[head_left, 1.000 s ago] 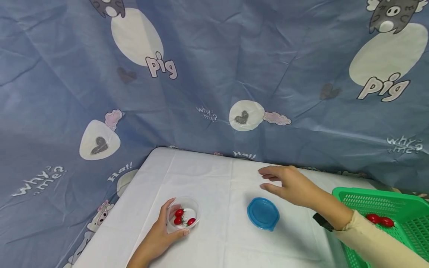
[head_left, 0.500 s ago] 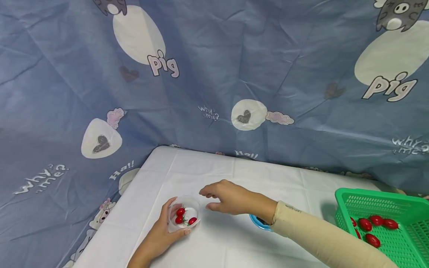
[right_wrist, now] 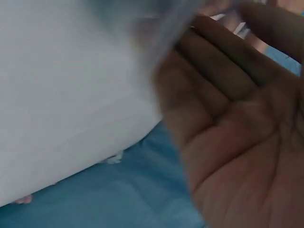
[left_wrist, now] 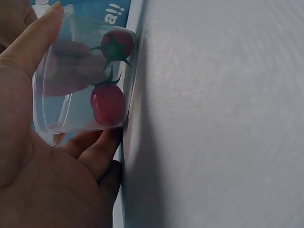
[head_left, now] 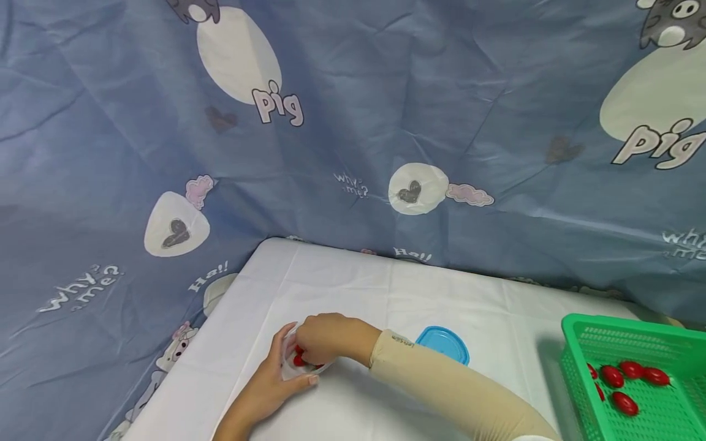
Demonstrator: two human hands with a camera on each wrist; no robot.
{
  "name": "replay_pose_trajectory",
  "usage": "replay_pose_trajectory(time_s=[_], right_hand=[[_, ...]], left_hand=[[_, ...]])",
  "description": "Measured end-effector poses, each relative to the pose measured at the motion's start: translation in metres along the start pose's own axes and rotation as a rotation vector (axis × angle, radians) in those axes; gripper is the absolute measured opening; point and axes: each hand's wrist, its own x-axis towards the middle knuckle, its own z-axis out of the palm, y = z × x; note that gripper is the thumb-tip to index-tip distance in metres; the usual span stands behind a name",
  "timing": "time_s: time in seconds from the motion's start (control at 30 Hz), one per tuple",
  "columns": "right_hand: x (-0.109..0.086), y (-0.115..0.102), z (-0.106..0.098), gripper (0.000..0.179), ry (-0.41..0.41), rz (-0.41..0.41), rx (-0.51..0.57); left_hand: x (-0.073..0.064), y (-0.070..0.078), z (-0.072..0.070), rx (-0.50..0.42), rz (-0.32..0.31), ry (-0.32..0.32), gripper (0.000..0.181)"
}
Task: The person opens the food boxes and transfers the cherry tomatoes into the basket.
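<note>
My left hand [head_left: 270, 383] grips a clear plastic tub [head_left: 290, 370] on the table, thumb on the near side and fingers round the far side. Red cherry tomatoes lie in it; the left wrist view shows a tomato [left_wrist: 108, 104] with a green stem and another tomato [left_wrist: 117, 45] beyond it through the wall. My right hand [head_left: 325, 338] is over the tub with its fingers down inside. Those fingertips are hidden in the head view and blurred in the right wrist view, so whether they pinch a tomato cannot be told.
A round blue lid [head_left: 444, 344] lies on the white tablecloth [head_left: 342, 282], partly behind my right forearm. To the right stands a green basket [head_left: 587, 392] with several red tomatoes [head_left: 625, 403]. A blue printed curtain [head_left: 331, 122] hangs behind the table.
My right hand has moved left from above the blue lid, across the table, and its fingers have dipped into the tub. The left hand stays round the tub. The head view has shifted slightly.
</note>
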Motion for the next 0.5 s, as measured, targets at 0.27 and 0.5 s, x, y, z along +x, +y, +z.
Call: replay_pose_trajectory(time_s=[0.27, 0.5], right_hand=[[0.016, -0.012, 0.004, 0.017, -0.163, 0.087, 0.028], [0.02, 0.004, 0.006, 0.02, -0.187, -0.044, 0.184]], left_hand=[[0.0, -0.002, -0.001, 0.028, -0.022, 0.009, 0.11], [0.0, -0.004, -0.001, 0.051, -0.015, 0.008, 0.111]])
